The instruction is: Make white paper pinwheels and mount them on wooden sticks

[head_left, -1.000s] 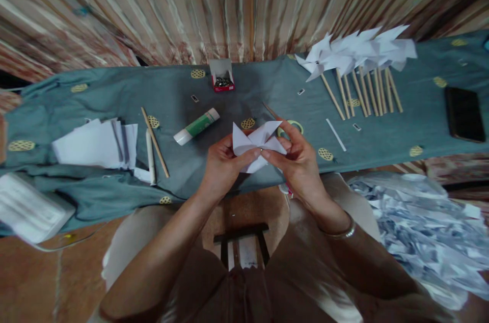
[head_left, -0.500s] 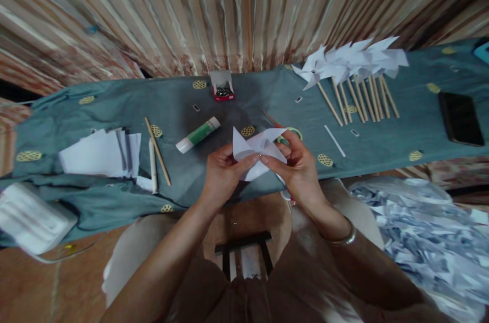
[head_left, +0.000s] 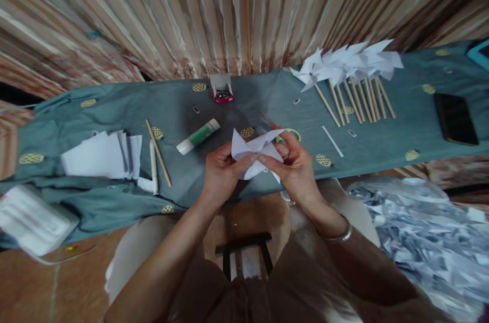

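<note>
Between my two hands is a white paper pinwheel point(head_left: 254, 147) with folded, pointed blades. My left hand point(head_left: 222, 172) grips its left side, the thumb pressed near the middle. My right hand point(head_left: 296, 167) pinches the right side, its thumb almost meeting the other at a small shiny spot in the centre. Behind the right fingers lies a pair of scissors point(head_left: 297, 134), partly hidden, with yellow-green showing on the handle. A green and white glue stick point(head_left: 198, 136) rests left of the pinwheel. Beyond it stands an open red box point(head_left: 222, 93) of small metal pins.
Finished pinwheels on sticks point(head_left: 351, 65) lie in a row at the back right. Stacked paper pieces point(head_left: 99, 155), a wooden stick point(head_left: 158, 152) and a white rolled tube point(head_left: 154, 167) are at left. A phone point(head_left: 456, 118) lies far right, above a bag of paper scraps point(head_left: 424, 231).
The view has shifted slightly. Both hands keep their hold on the pinwheel, which is tilted a little differently; the thumbs stay at its centre.
</note>
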Demonstrator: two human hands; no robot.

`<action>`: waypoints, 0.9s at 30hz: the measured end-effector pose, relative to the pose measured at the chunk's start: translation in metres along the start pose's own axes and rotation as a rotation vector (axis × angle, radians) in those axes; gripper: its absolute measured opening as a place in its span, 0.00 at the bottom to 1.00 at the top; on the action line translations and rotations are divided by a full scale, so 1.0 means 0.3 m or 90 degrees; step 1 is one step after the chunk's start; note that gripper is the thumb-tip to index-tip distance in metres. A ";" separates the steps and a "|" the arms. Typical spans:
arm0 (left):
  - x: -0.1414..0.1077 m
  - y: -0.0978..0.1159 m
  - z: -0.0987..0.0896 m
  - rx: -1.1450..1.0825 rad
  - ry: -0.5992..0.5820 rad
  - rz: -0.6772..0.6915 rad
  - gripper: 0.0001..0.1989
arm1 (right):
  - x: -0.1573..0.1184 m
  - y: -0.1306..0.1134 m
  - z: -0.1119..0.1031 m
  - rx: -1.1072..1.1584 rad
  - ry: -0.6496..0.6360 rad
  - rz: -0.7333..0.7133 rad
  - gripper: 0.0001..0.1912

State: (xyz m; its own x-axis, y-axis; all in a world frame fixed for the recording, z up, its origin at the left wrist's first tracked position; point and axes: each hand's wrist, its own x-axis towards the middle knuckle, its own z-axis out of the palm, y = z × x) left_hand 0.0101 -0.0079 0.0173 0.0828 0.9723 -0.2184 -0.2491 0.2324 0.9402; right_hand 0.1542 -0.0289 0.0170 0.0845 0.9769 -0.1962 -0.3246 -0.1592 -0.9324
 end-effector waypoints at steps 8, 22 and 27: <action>-0.004 0.005 0.004 0.004 -0.002 -0.005 0.14 | 0.005 0.014 -0.006 -0.023 -0.003 -0.015 0.32; 0.003 -0.004 0.002 0.006 0.010 0.003 0.14 | 0.014 0.005 0.007 0.025 0.020 0.042 0.32; 0.003 -0.006 -0.001 0.020 0.018 0.009 0.14 | 0.020 0.015 0.012 0.019 0.030 0.038 0.32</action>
State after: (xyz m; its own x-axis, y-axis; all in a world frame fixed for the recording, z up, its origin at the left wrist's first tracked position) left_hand 0.0104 -0.0075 0.0155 0.0524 0.9759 -0.2120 -0.2195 0.2184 0.9509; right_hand 0.1499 -0.0231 0.0127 0.1076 0.9580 -0.2658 -0.3582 -0.2120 -0.9092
